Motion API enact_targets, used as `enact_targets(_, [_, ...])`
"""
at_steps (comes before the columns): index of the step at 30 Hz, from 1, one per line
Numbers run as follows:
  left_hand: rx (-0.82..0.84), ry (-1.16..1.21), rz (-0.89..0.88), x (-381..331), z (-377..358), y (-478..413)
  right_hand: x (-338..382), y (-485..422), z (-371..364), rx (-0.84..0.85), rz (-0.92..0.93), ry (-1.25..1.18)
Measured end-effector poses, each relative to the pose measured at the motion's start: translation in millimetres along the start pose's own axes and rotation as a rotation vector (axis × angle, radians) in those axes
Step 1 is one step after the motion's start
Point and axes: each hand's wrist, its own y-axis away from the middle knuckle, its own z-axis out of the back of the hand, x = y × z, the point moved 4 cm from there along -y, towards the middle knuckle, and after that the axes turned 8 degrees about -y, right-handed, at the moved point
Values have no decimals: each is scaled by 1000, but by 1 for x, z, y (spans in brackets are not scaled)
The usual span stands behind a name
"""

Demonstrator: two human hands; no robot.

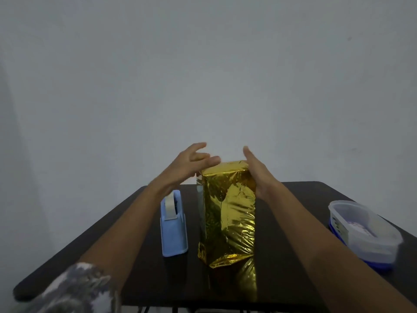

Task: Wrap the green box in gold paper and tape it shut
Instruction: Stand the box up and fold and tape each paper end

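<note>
Standing upright mid-table, the box (pixel 228 206) is wholly covered in gold paper (pixel 239 233). The left hand (pixel 189 164) and right hand (pixel 256 175) flank its top, fingers open; the bottom fold looks loose, probably untaped.

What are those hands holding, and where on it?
Nothing is gripped. The right hand lies flat against the gold-wrapped box at its upper right side; the left hand hovers open near its top, contact unclear.
</note>
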Motion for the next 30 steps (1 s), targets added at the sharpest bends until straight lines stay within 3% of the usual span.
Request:
enact_targets(4, [307,-662,42,-43,-32,-33,-3,3,23,9,-47,-124])
enact_targets(7, [236,-849,76,-49,-42,-53,-11,7,55,-26,-44,-119])
enact_targets(10, [-120,-429,151,-27,-14,-56,-14,5,90,-148,35,-37])
enact_targets(12, [-331,140,242,3,-11,-44,-8,7,105,-284,163,-32])
enact_targets(13, [-361,399,294,20,-24,-36,-7,8,109,-346,216,-34])
enact_targets(15, [-327,755,363,46,-61,-21,-9,5,107,-351,233,-65])
enact_targets(18, [-282,1128,396,64,-117,-3,-20,1,76,-119,73,-119])
enact_targets(21, [-160,1277,405,75,-156,10,-27,-6,63,-62,53,-246])
enact_targets(23, [-53,1147,459,79,-163,16,-31,-10,71,-162,116,-261])
enact_targets(25, [-30,807,491,83,-149,15,-31,-8,82,-175,210,-140])
enact_targets(26, [-96,603,466,80,-134,10,-31,-5,86,-149,258,-54])
enact_targets(28, [-283,302,260,54,-94,-6,-35,-1,89,-69,297,84])
enact_targets(30, [-301,29,-19,7,-65,-23,-41,-1,89,-12,293,134])
